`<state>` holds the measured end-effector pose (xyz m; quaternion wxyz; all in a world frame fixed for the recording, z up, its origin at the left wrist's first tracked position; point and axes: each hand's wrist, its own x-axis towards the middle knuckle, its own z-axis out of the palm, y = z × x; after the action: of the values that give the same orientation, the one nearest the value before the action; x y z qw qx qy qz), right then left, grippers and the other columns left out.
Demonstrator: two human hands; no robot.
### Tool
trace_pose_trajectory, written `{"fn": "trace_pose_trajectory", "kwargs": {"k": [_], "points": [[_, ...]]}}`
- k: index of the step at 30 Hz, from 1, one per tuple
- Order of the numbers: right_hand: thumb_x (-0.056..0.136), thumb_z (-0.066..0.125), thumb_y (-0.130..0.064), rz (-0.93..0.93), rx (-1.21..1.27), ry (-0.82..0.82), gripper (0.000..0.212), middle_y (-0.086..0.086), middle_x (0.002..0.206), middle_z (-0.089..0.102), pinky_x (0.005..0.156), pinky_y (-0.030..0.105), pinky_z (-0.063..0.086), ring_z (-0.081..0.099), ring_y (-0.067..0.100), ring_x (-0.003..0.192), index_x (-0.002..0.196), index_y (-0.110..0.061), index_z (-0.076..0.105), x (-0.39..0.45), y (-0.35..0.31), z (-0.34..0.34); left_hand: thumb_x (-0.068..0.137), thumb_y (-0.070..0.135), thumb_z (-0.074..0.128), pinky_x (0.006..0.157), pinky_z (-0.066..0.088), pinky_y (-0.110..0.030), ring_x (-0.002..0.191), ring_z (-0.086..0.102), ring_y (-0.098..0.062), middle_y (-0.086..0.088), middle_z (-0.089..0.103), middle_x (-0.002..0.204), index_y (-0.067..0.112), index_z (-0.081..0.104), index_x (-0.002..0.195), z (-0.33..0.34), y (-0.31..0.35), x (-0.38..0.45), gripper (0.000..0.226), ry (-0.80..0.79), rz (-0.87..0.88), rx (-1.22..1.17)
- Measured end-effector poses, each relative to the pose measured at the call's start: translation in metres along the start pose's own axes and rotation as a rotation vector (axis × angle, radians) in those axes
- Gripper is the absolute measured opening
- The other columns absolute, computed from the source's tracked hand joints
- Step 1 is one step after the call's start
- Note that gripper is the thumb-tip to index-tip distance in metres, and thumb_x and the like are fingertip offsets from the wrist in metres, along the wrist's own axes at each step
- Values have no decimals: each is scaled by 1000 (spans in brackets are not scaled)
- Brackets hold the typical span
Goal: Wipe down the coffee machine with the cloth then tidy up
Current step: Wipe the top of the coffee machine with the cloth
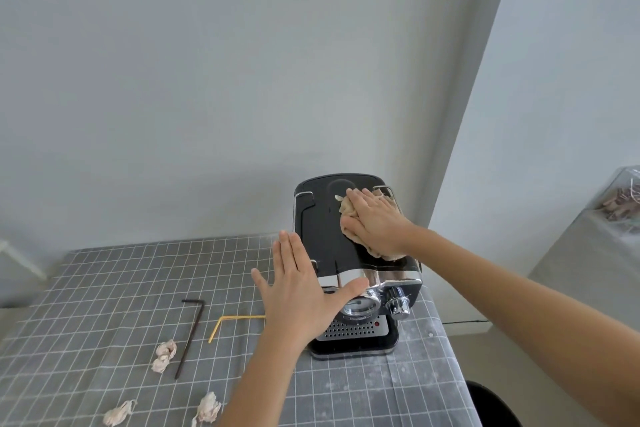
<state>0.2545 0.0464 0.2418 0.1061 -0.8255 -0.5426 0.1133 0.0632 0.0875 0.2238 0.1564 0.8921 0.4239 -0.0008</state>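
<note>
A black and chrome coffee machine (322, 218) stands at the back right of the table. My right hand (375, 220) lies flat on top of it, pressing a beige cloth (346, 208) against the black lid. The cloth bunches out from under the palm at the front and left. My left hand (298, 284) is flat with straight fingers against the machine's left front side, the thumb lying along the chrome band.
The table (121, 288) wears a grey grid-pattern cloth. On it lie a dark L-shaped straw (190, 333), a yellow L-shaped straw (232, 322) and three crumpled paper wads (164, 355). A round black object (491, 406) sits below the table's right edge. Walls stand close behind.
</note>
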Motion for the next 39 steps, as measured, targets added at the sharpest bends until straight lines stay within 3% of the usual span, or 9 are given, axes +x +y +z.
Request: {"fn": "trace_pose_trajectory", "kwargs": {"k": [4,11,18,21,25,28,31,35,39], "points": [[103,30,-36,12,19,125,56,11,158,30,119,38,11,22,27,147,152,-10,24,11,-4,3,52,102,15,113,0,-62,147,-20,-22,-6,-26,158,10,-25,147,-1,0,-1,138,-12,1,14],[103,30,-34,-67,-28,-16,52,14,153,37,119,42,15,31,28,142,148,-8,28,-26,0,4,51,102,14,113,-1,-62,147,-20,-22,-5,-28,157,10,-26,146,-2,-1,-1,139,-24,-1,27],[101,33,-31,23,-39,213,34,7,114,62,100,36,31,57,25,107,119,-8,51,-3,-10,2,51,101,17,114,0,-62,148,-18,-22,-5,-26,158,10,-25,147,-5,-2,-3,138,-36,-2,18],[100,37,-32,-99,-92,193,33,5,109,65,95,34,38,60,24,100,119,-9,52,-32,-4,3,52,101,16,114,0,-63,147,-18,-22,-4,-27,158,11,-25,147,-4,-2,-2,138,-38,6,10],[100,39,-39,-147,-145,43,26,0,79,59,68,32,43,55,21,72,91,-15,45,-52,-3,-14,50,101,16,113,0,-63,147,-18,-21,-4,-27,158,11,-25,147,-5,-2,-2,139,-47,11,0],[95,51,-38,-118,143,-6,29,1,70,59,63,34,45,53,16,65,86,-11,54,-55,8,-36,50,101,17,115,1,-64,147,-19,-21,-4,-27,158,11,-26,147,-6,-2,-2,139,-53,8,-13],[93,57,-33,-39,665,178,23,8,85,70,71,38,53,64,19,78,91,-12,66,-60,32,-48,50,101,18,115,1,-64,147,-20,-20,-4,-27,158,11,-26,147,-8,0,-3,139,-52,7,-16],[96,55,-28,89,1294,430,27,21,79,59,59,35,47,56,30,72,95,-2,60,-74,75,-41,50,100,19,114,0,-63,147,-19,-20,-3,-27,158,12,-25,148,-9,1,-4,139,-57,1,-18],[102,41,-29,200,1586,368,37,41,79,61,59,39,54,62,41,63,97,6,52,-112,106,-10,52,100,22,114,-1,-63,147,-19,-20,-2,-27,158,14,-25,148,-8,1,-3,137,-51,-2,-28]]}}
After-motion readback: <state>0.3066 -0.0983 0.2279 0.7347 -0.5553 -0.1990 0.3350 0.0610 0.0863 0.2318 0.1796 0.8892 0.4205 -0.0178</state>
